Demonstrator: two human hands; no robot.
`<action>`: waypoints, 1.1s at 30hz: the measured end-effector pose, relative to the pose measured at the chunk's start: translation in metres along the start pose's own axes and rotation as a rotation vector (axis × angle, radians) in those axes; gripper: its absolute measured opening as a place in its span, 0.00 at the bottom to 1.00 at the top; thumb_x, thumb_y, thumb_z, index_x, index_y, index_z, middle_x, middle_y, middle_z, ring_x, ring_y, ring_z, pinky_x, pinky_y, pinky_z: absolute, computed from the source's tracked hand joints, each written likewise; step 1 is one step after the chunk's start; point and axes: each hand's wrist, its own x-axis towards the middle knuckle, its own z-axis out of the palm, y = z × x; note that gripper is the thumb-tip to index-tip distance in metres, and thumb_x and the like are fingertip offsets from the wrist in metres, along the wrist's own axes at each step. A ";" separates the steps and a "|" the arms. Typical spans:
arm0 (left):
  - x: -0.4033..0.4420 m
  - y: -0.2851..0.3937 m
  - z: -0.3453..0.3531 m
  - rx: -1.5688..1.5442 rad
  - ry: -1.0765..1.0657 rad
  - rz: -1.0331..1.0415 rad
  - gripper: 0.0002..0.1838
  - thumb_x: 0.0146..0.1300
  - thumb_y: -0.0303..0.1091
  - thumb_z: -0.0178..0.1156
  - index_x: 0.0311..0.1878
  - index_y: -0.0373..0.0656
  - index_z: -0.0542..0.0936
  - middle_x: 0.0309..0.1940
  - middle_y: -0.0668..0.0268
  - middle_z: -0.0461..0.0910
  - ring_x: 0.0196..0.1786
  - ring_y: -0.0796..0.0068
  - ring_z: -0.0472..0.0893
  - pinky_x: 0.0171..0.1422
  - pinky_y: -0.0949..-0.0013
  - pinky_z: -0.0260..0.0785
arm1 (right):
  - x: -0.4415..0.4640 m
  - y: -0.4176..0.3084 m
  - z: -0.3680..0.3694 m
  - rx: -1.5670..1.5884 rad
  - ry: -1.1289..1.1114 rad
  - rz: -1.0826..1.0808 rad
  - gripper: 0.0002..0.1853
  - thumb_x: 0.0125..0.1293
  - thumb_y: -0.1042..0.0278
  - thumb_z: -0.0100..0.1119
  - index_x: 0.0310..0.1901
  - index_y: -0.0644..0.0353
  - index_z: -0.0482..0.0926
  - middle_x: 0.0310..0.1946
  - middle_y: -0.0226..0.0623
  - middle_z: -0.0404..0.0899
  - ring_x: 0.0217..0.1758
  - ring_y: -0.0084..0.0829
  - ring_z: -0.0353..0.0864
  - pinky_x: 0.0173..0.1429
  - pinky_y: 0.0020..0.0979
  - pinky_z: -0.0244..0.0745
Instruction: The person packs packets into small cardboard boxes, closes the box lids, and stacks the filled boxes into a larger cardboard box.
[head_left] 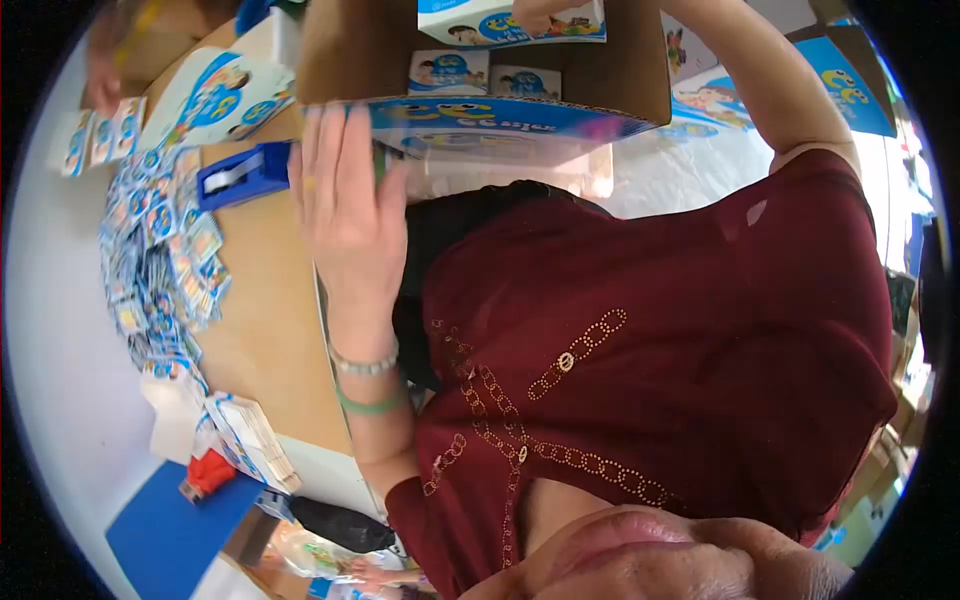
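My left hand [345, 185], with beaded and green bands on the wrist, has its fingers stretched out against the near left corner of an open cardboard carton [510, 118]. At the top edge, my right hand [545, 14] is only partly in view, its fingers on a white and blue printed box [510, 28] held over the carton's opening. Two smaller printed boxes, one on the left [449, 73] and one on the right [527, 82], sit inside the carton.
Many small printed packets [160, 250] lie heaped along the left of the tan table [270, 320]. A blue tape dispenser [243, 176] stands beside them. Another person's hand [102, 85] is at the upper left. Another printed carton [845, 85] is at the upper right.
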 end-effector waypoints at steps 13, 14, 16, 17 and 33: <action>0.017 -0.032 0.046 0.157 -0.057 0.292 0.13 0.51 0.27 0.65 0.43 0.47 0.81 0.35 0.71 0.77 0.41 0.72 0.78 0.61 0.61 0.64 | 0.049 0.007 0.098 -0.442 -0.296 -0.083 0.39 0.48 0.52 0.71 0.64 0.53 0.71 0.55 0.53 0.73 0.61 0.51 0.71 0.60 0.48 0.67; 0.020 -0.033 0.047 0.147 -0.049 0.285 0.13 0.51 0.27 0.65 0.43 0.47 0.81 0.35 0.71 0.77 0.41 0.72 0.78 0.61 0.61 0.64 | 0.060 0.008 0.113 -0.395 -0.405 -0.022 0.39 0.49 0.52 0.70 0.65 0.52 0.71 0.56 0.53 0.73 0.62 0.51 0.70 0.60 0.48 0.67; 0.026 -0.035 0.051 0.178 -0.057 0.302 0.11 0.55 0.29 0.61 0.42 0.47 0.80 0.33 0.71 0.76 0.40 0.72 0.77 0.59 0.62 0.64 | 0.070 0.007 0.137 -0.370 -0.551 0.029 0.40 0.50 0.49 0.70 0.66 0.52 0.70 0.56 0.54 0.73 0.62 0.52 0.70 0.61 0.50 0.67; 0.024 -0.037 0.054 0.170 -0.040 0.290 0.11 0.55 0.29 0.61 0.42 0.47 0.80 0.33 0.71 0.76 0.40 0.72 0.77 0.59 0.62 0.64 | 0.071 0.009 0.155 -0.392 -0.555 0.030 0.40 0.50 0.49 0.70 0.66 0.52 0.70 0.56 0.54 0.73 0.62 0.52 0.70 0.61 0.50 0.67; 0.011 -0.047 0.049 0.163 0.019 0.354 0.10 0.57 0.31 0.58 0.43 0.46 0.77 0.34 0.68 0.73 0.42 0.70 0.75 0.56 0.58 0.67 | 0.155 0.090 0.361 -0.011 -1.125 0.202 0.37 0.50 0.59 0.74 0.63 0.55 0.73 0.54 0.46 0.80 0.53 0.44 0.80 0.54 0.41 0.78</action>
